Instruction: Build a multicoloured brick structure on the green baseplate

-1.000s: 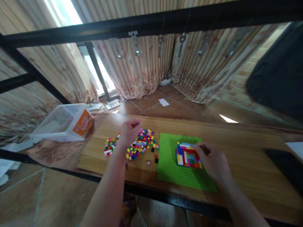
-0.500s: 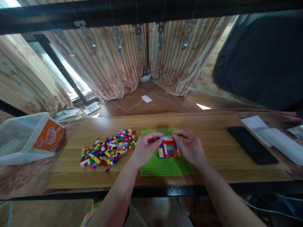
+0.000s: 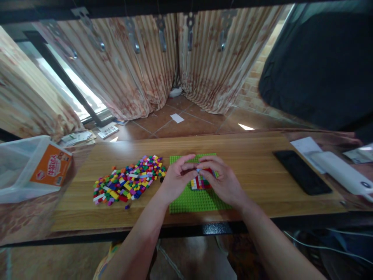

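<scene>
Over the green studded baseplate [image 3: 186, 203], my two hands meet above a flat, many-coloured brick build [image 3: 201, 184] with red, white and other bricks. My left hand [image 3: 177, 178] comes in from the left, thumb and fingers bent together. At its fingertips shows a small light-blue brick [image 3: 198, 170]. My right hand [image 3: 223, 179] curls over the build from the right, its thumb and fingertips closed at the same light-blue brick. Much of the build's upper and right part is hidden behind the right fingers.
A heap of loose coloured bricks [image 3: 128, 182] lies left of the baseplate on the wooden board [image 3: 250, 155]. One purple brick [image 3: 127, 207] sits apart. A clear plastic tub [image 3: 21, 167] with an orange label stands far left. At right lie a black phone-like slab [image 3: 303, 172] and a white device [image 3: 340, 171].
My right hand has moved left over the build, bringing its fingertips to my left hand's. The red bricks at the top are now mostly covered. The whole view has shifted slightly.
</scene>
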Motion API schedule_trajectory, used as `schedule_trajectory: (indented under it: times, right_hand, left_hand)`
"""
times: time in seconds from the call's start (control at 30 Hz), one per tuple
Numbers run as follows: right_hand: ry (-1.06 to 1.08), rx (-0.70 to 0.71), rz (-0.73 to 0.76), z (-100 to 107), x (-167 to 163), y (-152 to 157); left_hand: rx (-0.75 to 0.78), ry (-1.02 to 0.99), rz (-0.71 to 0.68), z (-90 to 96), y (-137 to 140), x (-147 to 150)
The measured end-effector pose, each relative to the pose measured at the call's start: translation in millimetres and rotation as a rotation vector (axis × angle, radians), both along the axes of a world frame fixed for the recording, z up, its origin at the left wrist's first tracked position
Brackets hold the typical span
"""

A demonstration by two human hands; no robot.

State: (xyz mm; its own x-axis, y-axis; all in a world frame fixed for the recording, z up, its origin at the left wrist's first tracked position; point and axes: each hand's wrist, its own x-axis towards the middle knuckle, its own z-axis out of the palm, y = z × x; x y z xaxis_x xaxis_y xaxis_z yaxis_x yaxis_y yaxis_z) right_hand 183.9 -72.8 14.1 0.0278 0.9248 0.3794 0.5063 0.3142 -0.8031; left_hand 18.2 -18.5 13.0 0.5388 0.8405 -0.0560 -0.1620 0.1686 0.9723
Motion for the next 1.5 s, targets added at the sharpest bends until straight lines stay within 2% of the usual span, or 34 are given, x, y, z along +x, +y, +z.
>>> schedule_trajectory:
  times: [0.1, 0.2, 0.3, 0.4, 0.5, 0.6, 0.73, 0.87, 1.17, 1.5]
  right_hand:
    - [-0.033, -0.022, -0.063, -0.7, 5.6, 1.5]
    - [-0.034, -0.06, -0.199, -2.1, 15.2, 3.0]
    - [0.007, -0.113, -0.291, -3.7, 23.1, 2.9]
    - [0.003, -0.123, -0.279, -4.5, 23.3, 0.3]
    - [-0.133, -0.097, -0.242, -4.6, 17.1, -4.3]
    - [-0.332, -0.047, -0.235, -5.0, 10.4, -8.6]
    - [-0.487, -0.012, -0.232, -8.0, 7.9, -10.8]
    - [-0.519, -0.024, -0.257, -10.2, 9.2, -10.8]
    - [-0.406, -0.093, -0.253, -7.6, 16.2, -11.1]
    - [-0.154, -0.226, -0.27, -4.0, 24.4, -11.0]
  left_hand:
    - [0.061, 0.043, 0.05, 1.6, 1.0, -0.8]
    - [0.096, 0.121, 0.058, 5.9, 2.5, -5.2]
    - [0.092, 0.218, -0.1, 11.8, 2.2, -11.5]
    - [0.083, 0.301, -0.322, 15.0, -0.7, -15.0]
    - [0.078, 0.318, -0.474, 14.8, -4.2, -14.0]
    - [0.083, 0.303, -0.544, 14.4, -5.8, -11.6]
    - [0.066, 0.309, -0.55, 14.9, -5.5, -10.7]
    - [0.044, 0.312, -0.532, 13.2, -6.1, -10.7]
    - [0.051, 0.307, -0.544, 14.1, -9.1, -3.5]
    - [0.045, 0.29, -0.533, 8.2, -9.4, -4.5]
